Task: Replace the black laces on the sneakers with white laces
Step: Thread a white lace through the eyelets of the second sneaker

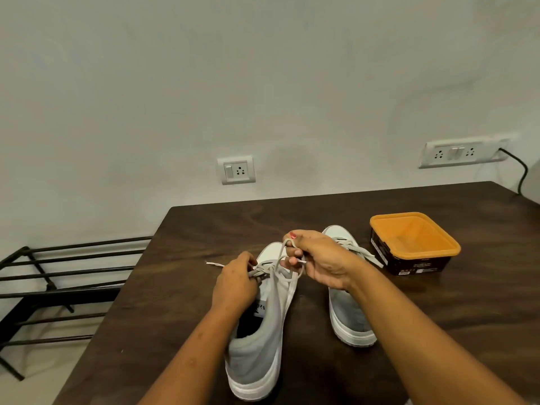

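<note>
Two grey-and-white sneakers stand on the dark wooden table [438,302], toes pointing away from me. The left sneaker [260,340] carries a white lace [271,268] that is knotted over its tongue. My left hand [233,283] pinches the lace at the knot on the left side. My right hand [318,257] holds a loop of the same lace, raised above the toe. One lace tip [213,263] lies on the table to the left. The right sneaker [347,305] is partly hidden by my right forearm; its white lace [362,252] trails to the right.
A dark tub with an orange interior [415,244] sits at the right of the table, close to the right sneaker. A black metal rack [58,287] stands on the floor to the left. Wall sockets [236,170] and a black cable [523,171] lie behind the table.
</note>
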A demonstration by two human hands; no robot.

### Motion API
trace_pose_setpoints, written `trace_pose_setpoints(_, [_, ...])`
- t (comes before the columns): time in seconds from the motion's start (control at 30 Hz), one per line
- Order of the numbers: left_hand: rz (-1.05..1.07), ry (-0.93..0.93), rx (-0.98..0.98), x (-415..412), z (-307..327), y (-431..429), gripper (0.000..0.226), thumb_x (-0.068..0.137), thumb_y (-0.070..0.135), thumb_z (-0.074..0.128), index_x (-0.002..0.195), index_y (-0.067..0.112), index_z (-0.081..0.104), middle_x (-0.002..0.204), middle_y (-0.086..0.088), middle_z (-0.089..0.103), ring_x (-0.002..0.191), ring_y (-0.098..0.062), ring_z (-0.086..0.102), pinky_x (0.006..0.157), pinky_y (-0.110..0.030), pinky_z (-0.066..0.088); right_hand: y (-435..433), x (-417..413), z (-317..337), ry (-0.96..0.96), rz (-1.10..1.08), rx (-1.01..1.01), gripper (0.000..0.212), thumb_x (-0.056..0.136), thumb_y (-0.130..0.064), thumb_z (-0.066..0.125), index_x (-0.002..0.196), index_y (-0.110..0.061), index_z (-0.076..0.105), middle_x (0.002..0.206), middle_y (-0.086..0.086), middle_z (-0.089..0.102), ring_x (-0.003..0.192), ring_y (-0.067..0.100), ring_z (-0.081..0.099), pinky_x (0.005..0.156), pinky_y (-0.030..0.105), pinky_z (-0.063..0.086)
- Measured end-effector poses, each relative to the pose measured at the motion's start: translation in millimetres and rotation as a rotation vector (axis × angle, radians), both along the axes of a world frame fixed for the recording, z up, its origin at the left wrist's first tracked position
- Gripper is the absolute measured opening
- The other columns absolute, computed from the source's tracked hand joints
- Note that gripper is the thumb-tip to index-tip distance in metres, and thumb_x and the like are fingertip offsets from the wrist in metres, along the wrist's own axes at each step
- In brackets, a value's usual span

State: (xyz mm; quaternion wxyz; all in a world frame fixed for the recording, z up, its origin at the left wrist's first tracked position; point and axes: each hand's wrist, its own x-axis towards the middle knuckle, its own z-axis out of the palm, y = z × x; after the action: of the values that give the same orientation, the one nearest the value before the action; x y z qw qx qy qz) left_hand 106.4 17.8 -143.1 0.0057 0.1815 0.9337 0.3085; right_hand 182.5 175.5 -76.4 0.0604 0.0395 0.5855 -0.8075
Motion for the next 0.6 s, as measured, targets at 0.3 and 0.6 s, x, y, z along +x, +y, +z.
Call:
trace_pose_setpoints(0.3, [-0.038,0.08,-0.064,8.0,2.8,8.1,0.015,0.086,0.019,0.056,0.099,0.025,0.06,0.105,0.003,0.06,0.098,-0.019,0.057,0.078,-0.034,0.048,17.9,2.6,9.5,0.021,-0.233,0.269,0.021,0.098,-0.014,0.051,0.082,-0.01,0.063,0.06,0.002,0.055,0.053,0.009,0.053,0.064,0.027,0.044])
trace_pose_setpoints(0.6, [-0.097,0.063,-0.032,1.6,7.7,2.2,0.02,0.082,0.018,0.064,0.098,0.031,0.064,0.11,0.008,0.06,0.107,-0.016,0.053,0.087,-0.033,0.047,22.0,2.3,-2.2,0.12,-0.231,1.276,0.054,0.083,0.013,0.043,0.123,-0.018,0.061,0.116,0.002,0.063,0.103,0.014,0.06,0.086,0.016,0.044])
